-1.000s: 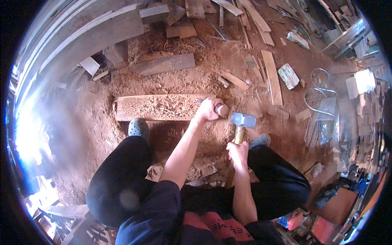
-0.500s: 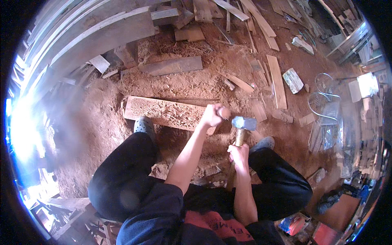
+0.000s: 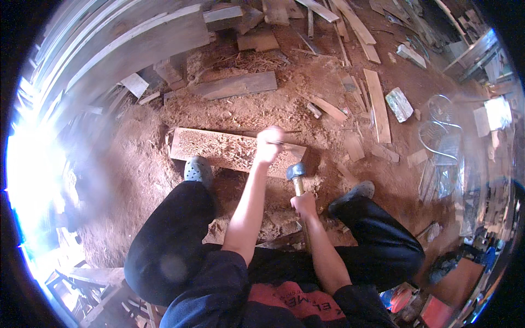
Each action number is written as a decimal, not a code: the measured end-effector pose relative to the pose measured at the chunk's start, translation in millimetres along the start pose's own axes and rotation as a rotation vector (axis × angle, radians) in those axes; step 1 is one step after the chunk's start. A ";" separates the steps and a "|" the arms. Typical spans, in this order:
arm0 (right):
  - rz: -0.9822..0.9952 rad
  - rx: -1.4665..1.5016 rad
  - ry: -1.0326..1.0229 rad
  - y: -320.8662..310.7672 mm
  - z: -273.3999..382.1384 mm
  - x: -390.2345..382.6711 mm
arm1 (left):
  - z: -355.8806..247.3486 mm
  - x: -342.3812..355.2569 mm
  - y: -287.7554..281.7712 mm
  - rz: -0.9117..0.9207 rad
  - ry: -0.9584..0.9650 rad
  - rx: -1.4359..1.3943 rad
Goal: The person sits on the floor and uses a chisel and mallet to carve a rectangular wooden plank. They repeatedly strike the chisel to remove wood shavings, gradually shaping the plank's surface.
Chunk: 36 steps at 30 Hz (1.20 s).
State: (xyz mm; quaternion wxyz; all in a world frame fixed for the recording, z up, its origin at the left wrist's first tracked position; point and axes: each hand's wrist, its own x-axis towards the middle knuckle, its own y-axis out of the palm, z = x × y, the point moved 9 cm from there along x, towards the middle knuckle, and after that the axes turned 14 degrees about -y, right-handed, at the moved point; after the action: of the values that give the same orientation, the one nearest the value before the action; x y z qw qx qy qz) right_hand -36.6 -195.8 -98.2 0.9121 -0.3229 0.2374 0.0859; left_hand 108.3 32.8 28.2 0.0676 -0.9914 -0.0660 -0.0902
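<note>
A pale wooden board (image 3: 188, 147) lies on the ground in front of me, its upper face rough with carved pits and loose chips. Above the board's right half, my left hand (image 3: 270, 143) is closed around a chisel, blurred by motion; its blade is hard to make out. My right hand (image 3: 304, 205) grips the wooden handle of a hammer (image 3: 296, 171), whose metal head is raised close to the board's lower right edge. Apart from the left fist, the hammer head touches nothing visible. My left shoe (image 3: 198, 170) rests against the board's near edge.
Beyond the board lies a dark plank (image 3: 238, 86) on soil covered with shavings. Long strips of wood (image 3: 377, 106) and a whitish block (image 3: 399, 105) are scattered to the right, near a bent wire frame (image 3: 440, 128). Stacked boards (image 3: 136, 49) fill the upper left.
My left hand has moved left and slightly away from me, over the board. The hammer has swung left, its head turning from side-on toward end-on.
</note>
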 end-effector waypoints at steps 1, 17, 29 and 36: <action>-0.080 -0.105 -0.029 -3.6 -29.4 8.8 | -12.0 3.5 30.7 0.046 -0.146 -0.159; -0.049 -0.133 0.009 1.4 -26.7 5.4 | -15.7 -0.9 46.6 0.182 -0.287 0.165; 0.037 0.444 0.129 -10.5 12.8 -17.3 | -0.6 -10.3 55.6 0.228 -0.250 0.310; -0.342 0.740 -0.209 -175.4 168.4 -74.5 | 6.8 0.6 23.8 -0.012 -0.311 0.098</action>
State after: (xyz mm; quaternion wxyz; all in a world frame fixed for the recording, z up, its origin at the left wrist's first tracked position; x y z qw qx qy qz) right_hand 16.4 -226.2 148.6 0.9869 0.0021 0.1017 -0.1254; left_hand 113.5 10.5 18.7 0.1041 -0.9886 -0.0858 0.0672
